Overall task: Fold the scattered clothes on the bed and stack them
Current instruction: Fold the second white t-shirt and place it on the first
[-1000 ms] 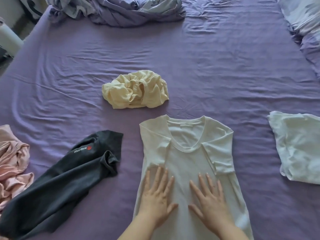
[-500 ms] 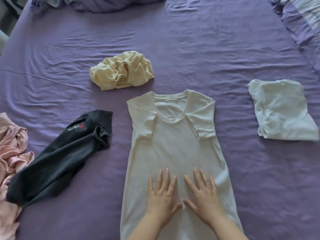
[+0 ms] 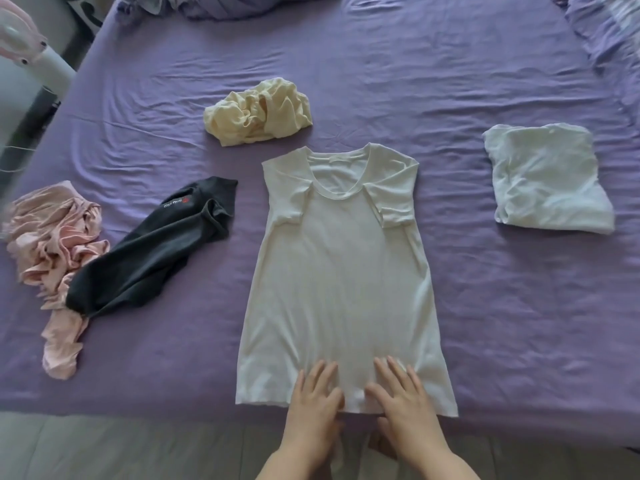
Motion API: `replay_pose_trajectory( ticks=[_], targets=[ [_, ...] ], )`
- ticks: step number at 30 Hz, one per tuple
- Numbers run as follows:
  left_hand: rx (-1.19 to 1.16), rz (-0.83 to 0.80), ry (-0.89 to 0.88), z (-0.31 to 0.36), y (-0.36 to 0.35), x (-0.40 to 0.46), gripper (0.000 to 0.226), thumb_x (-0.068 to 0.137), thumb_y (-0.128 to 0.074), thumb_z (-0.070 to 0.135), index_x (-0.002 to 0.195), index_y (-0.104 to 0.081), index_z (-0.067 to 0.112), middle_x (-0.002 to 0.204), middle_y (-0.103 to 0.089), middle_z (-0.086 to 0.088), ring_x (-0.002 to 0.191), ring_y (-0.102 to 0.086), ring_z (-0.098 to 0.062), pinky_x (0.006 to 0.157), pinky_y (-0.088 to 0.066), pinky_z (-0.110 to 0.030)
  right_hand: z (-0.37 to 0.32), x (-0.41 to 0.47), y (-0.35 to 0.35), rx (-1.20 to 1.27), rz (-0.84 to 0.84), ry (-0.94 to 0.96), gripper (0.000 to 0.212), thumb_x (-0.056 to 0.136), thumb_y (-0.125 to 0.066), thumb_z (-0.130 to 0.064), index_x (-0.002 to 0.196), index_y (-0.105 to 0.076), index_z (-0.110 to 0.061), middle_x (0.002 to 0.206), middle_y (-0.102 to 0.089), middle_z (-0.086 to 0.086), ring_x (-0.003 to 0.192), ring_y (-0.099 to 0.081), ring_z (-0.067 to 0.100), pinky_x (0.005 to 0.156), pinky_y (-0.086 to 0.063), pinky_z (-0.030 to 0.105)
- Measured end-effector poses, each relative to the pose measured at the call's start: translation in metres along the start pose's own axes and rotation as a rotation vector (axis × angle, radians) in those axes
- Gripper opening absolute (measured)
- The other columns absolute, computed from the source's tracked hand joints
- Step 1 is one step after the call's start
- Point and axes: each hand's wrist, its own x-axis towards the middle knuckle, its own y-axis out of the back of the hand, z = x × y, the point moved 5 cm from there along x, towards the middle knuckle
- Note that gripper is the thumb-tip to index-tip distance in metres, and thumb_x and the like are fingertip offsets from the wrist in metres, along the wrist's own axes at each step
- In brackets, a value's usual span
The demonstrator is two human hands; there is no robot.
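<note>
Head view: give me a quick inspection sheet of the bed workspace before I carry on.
Surface: wrinkled purple bed sheet, near edge in view.
Job's things: cream short-sleeved T-shirt laid flat, sleeves folded inward; folded white garment to its right, apart; crumpled pale yellow garment beyond the collar; dark grey garment with small logo to the left, its lower end overlapping a crumpled pink garment.
Clutter: bunched purple-grey bedding at the far edge.
Grippers: left hand and right hand lie flat, fingers spread, on the T-shirt's hem.
Cables: nothing seen.
Surroundings: white and pink object beside the bed, unclear; floor below.
</note>
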Motion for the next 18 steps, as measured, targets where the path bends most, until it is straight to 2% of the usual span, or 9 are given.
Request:
replay_pose_trajectory(
  ticks=[1,3,6,8,13,15,16,17,18],
  targets=[
    [-0.027,-0.006,0.023,-0.002,-0.003,0.001,0.048,0.024,-0.087,0.042,0.062,-0.062,0.026,0.119,-0.066,0.003,0.109,-0.064,-0.019,0.086,-0.054,-0.037,0.000,0.001,0.000,0.012,0.022,-0.013,0.055,0.021,-0.089,-0.029,0.071,-0.067,-0.033,0.114,-0.068,0.001,0.105,-0.066,0.024,0.101,-0.025,0.036],
    [-0.050,-0.010,0.043,-0.002,-0.008,0.003,0.043,0.053,-0.079,0.038,0.090,-0.064,0.023,0.141,-0.047,0.003,0.131,-0.045,-0.021,0.105,-0.037,-0.038,0.000,0.003,-0.001,0.033,0.041,-0.042,0.046,0.031,-0.089,-0.032,0.069,-0.065,-0.034,0.112,-0.068,-0.002,0.105,-0.065,0.022,0.094,-0.036,0.036],
    [-0.003,0.029,0.025,-0.005,-0.012,0.010,0.047,0.069,-0.065,0.033,0.112,-0.054,0.020,0.145,-0.030,0.004,0.137,-0.030,-0.018,0.107,-0.026,-0.035,0.004,0.003,-0.006,0.046,0.037,-0.054,0.043,0.035,-0.087,-0.035,0.071,-0.063,-0.034,0.114,-0.066,-0.002,0.106,-0.063,0.023,0.092,-0.033,0.036],
    [0.012,-0.029,0.015,-0.008,-0.021,0.013,0.046,0.078,-0.060,0.037,0.119,-0.046,0.023,0.149,-0.021,0.005,0.140,-0.017,-0.017,0.105,-0.018,-0.037,0.006,0.003,-0.010,0.055,0.037,-0.050,0.042,0.038,-0.087,-0.033,0.071,-0.062,-0.033,0.115,-0.065,-0.001,0.108,-0.063,0.024,0.091,-0.029,0.035],
    [0.004,-0.067,0.013,-0.017,-0.027,0.018,0.040,0.078,-0.060,0.041,0.114,-0.049,0.028,0.149,-0.023,0.008,0.139,-0.017,-0.016,0.102,-0.019,-0.037,0.008,0.004,-0.013,0.062,0.034,-0.069,0.038,0.044,-0.086,-0.033,0.071,-0.060,-0.033,0.118,-0.063,-0.001,0.111,-0.060,0.024,0.092,-0.028,0.036],
    [-0.027,-0.042,-0.002,-0.017,-0.020,0.018,0.033,0.074,-0.063,0.035,0.106,-0.057,0.026,0.143,-0.037,0.005,0.135,-0.032,-0.019,0.098,-0.029,-0.038,0.007,0.004,-0.014,0.049,0.030,-0.063,0.040,0.042,-0.085,-0.039,0.072,-0.060,-0.032,0.118,-0.063,-0.001,0.111,-0.060,0.024,0.092,-0.028,0.037],
    [-0.042,-0.017,-0.026,-0.017,-0.015,0.019,0.030,0.067,-0.070,0.030,0.095,-0.063,0.023,0.133,-0.050,0.001,0.124,-0.048,-0.022,0.090,-0.040,-0.037,0.006,0.004,-0.015,0.033,0.013,-0.062,0.043,0.039,-0.085,-0.042,0.073,-0.060,-0.032,0.118,-0.063,0.000,0.111,-0.060,0.025,0.092,-0.028,0.037],
    [-0.039,0.030,-0.083,-0.015,-0.010,0.019,0.028,0.057,-0.076,0.025,0.082,-0.066,0.020,0.117,-0.062,-0.002,0.106,-0.061,-0.025,0.075,-0.050,-0.034,0.005,0.004,-0.016,0.014,-0.001,-0.057,0.047,0.037,-0.084,-0.045,0.075,-0.060,-0.032,0.118,-0.063,0.001,0.111,-0.060,0.025,0.092,-0.028,0.038],
    [-0.001,0.083,-0.155,-0.013,-0.005,0.019,0.023,0.052,-0.076,0.021,0.073,-0.067,0.018,0.102,-0.067,-0.003,0.089,-0.067,-0.025,0.061,-0.053,-0.030,0.004,0.003,-0.017,-0.002,-0.011,-0.051,0.049,0.035,-0.083,-0.047,0.076,-0.061,-0.032,0.118,-0.063,0.002,0.112,-0.060,0.026,0.093,-0.028,0.039]
  ],
)
